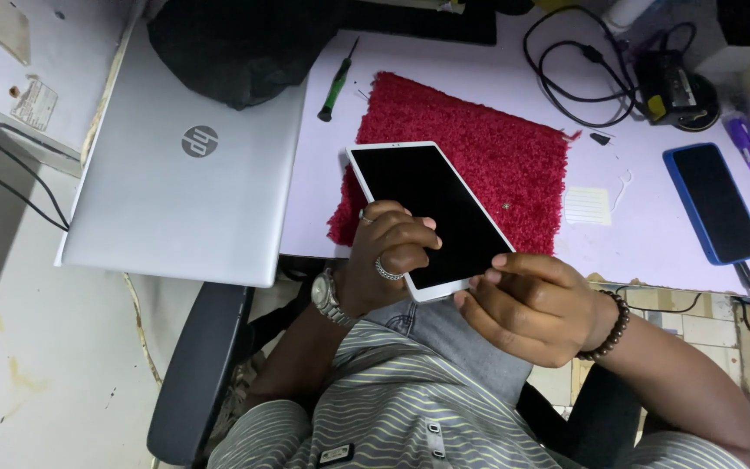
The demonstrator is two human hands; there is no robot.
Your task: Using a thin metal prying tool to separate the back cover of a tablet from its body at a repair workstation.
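A closed silver laptop [180,165] lies on my counter [635,217] beside a red shaggy mat [514,165]. A green-handled screwdriver [337,82] sits between them. Farther right rest a blue-cased phone [713,201] and coiled black cables [579,74].

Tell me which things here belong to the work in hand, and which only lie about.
In hand:
- white tablet, in the grip of the left hand and right hand
- red mat beneath it

Lying about:
- closed silver laptop
- green-handled screwdriver
- blue phone
- black cables
- black bag
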